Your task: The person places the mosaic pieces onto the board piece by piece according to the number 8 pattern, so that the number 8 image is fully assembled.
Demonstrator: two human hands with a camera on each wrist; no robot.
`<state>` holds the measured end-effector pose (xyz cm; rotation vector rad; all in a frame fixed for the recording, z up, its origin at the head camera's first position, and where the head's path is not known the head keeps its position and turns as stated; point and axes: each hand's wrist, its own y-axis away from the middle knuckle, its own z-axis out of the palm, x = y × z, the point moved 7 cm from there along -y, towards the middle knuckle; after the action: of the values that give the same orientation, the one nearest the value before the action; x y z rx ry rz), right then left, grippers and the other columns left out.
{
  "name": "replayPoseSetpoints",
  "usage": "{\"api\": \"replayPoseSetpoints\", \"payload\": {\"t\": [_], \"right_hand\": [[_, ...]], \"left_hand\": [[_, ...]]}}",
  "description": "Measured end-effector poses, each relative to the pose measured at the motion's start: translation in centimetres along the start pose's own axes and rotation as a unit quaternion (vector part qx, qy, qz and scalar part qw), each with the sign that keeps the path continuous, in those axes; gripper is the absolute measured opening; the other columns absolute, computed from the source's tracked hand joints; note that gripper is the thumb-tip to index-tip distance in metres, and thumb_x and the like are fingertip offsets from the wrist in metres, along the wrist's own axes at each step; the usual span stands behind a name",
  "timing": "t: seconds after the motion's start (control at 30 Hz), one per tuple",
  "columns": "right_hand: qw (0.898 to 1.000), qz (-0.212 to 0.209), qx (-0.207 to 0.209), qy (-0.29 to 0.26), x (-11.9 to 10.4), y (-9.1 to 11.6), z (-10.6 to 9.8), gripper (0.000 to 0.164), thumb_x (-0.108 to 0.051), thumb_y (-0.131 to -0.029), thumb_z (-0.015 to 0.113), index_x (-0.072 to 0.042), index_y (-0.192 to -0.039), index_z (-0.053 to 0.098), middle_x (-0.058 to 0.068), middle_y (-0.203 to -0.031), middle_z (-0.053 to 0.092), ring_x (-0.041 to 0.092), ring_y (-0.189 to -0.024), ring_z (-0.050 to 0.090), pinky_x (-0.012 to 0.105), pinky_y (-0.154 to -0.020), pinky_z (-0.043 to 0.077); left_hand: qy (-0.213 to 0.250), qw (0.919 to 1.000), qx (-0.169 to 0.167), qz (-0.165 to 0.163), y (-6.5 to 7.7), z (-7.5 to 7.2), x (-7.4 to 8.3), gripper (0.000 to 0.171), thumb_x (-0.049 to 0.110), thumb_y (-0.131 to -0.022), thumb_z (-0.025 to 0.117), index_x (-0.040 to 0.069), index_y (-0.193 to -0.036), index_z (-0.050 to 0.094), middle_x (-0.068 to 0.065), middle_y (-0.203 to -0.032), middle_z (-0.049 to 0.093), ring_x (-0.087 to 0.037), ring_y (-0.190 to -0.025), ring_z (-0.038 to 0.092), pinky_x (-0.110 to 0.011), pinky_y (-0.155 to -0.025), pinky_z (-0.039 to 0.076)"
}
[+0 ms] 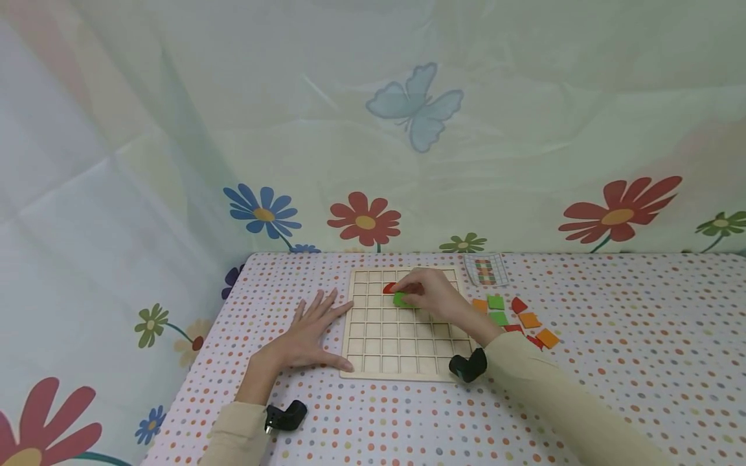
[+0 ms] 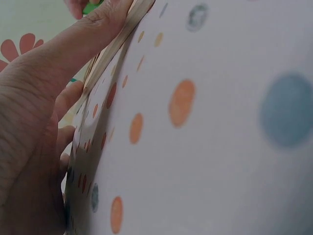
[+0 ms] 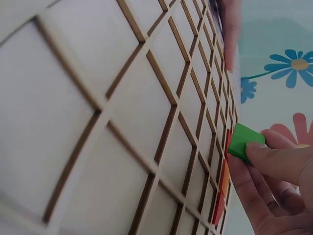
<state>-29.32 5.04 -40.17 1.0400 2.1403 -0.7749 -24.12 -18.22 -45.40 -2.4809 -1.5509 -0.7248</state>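
A wooden grid board (image 1: 373,330) with square cells lies on the table. My right hand (image 1: 434,294) pinches a green square tile (image 3: 242,139) between thumb and fingers, over the board's upper part. Beside that tile, a red rounded piece (image 1: 388,288) sits in a cell. In the right wrist view red and orange pieces (image 3: 225,178) lie in the grid just behind the fingers. My left hand (image 1: 309,333) is spread with straight fingers on the table, its thumb and index fingertip touching the board's left edge.
Right of the board lie loose green tiles (image 1: 496,302), orange pieces (image 1: 548,338) and red rounded pieces (image 1: 519,305). A pattern card (image 1: 487,270) with a coloured grid lies at the board's upper right corner. A flowered curtain (image 1: 513,162) hangs behind the dotted table (image 1: 641,362).
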Motion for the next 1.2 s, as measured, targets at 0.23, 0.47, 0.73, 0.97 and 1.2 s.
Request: {"api": "replayPoseSetpoints", "payload": {"t": [0.23, 0.47, 0.73, 0.97, 1.2], "right_hand": [[1.000, 0.001, -0.008, 0.008, -0.6, -1.1, 1.3, 0.018, 0.012, -0.093, 0.070, 0.005, -0.107, 0.079, 0.016, -0.103, 0.074, 0.023, -0.086, 0.067, 0.030, -0.075, 0.056], [1.000, 0.001, -0.006, 0.026, -0.8, -1.5, 2.0, 0.019, 0.013, -0.092, 0.071, 0.007, -0.108, 0.079, 0.015, -0.098, 0.072, 0.022, -0.086, 0.067, 0.026, -0.074, 0.055], [0.997, -0.020, -0.017, 0.075, -1.0, -1.9, 2.6, 0.019, 0.014, -0.090, 0.072, 0.005, -0.105, 0.080, 0.013, -0.094, 0.072, 0.020, -0.084, 0.065, 0.024, -0.069, 0.052], [0.992, 0.014, -0.034, 0.122, -1.1, -2.0, 3.0, 0.019, 0.013, -0.092, 0.071, 0.005, -0.107, 0.080, 0.012, -0.096, 0.071, 0.028, -0.094, 0.070, 0.034, -0.081, 0.061], [0.987, 0.000, -0.032, 0.156, -1.6, -1.9, 3.4, 0.023, 0.018, -0.092, 0.066, 0.007, -0.108, 0.080, 0.017, -0.098, 0.071, 0.033, -0.101, 0.069, 0.037, -0.088, 0.062]], "left_hand": [[-0.003, 1.0000, -0.004, -0.007, -0.1, 0.1, -0.1, 0.115, 0.063, -0.074, 0.087, 0.027, -0.167, 0.029, -0.010, -0.176, 0.004, -0.036, -0.161, -0.007, -0.066, -0.125, -0.004], [-0.001, 1.0000, -0.003, -0.003, -0.1, 0.0, 0.0, 0.115, 0.063, -0.075, 0.087, 0.029, -0.167, 0.028, -0.009, -0.176, 0.003, -0.036, -0.161, -0.008, -0.066, -0.125, -0.005], [-0.001, 1.0000, -0.003, -0.003, -0.1, -0.1, 0.0, 0.116, 0.062, -0.074, 0.088, 0.028, -0.167, 0.029, -0.009, -0.176, 0.003, -0.036, -0.161, -0.008, -0.066, -0.125, -0.005], [0.002, 1.0000, -0.004, -0.001, -0.1, 0.0, 0.0, 0.116, 0.062, -0.074, 0.088, 0.027, -0.167, 0.029, -0.010, -0.176, 0.004, -0.037, -0.161, -0.008, -0.066, -0.125, -0.005], [0.001, 1.0000, -0.004, -0.004, 0.0, 0.0, -0.1, 0.116, 0.062, -0.074, 0.088, 0.027, -0.167, 0.029, -0.009, -0.176, 0.004, -0.036, -0.161, -0.008, -0.066, -0.125, -0.006]]}}
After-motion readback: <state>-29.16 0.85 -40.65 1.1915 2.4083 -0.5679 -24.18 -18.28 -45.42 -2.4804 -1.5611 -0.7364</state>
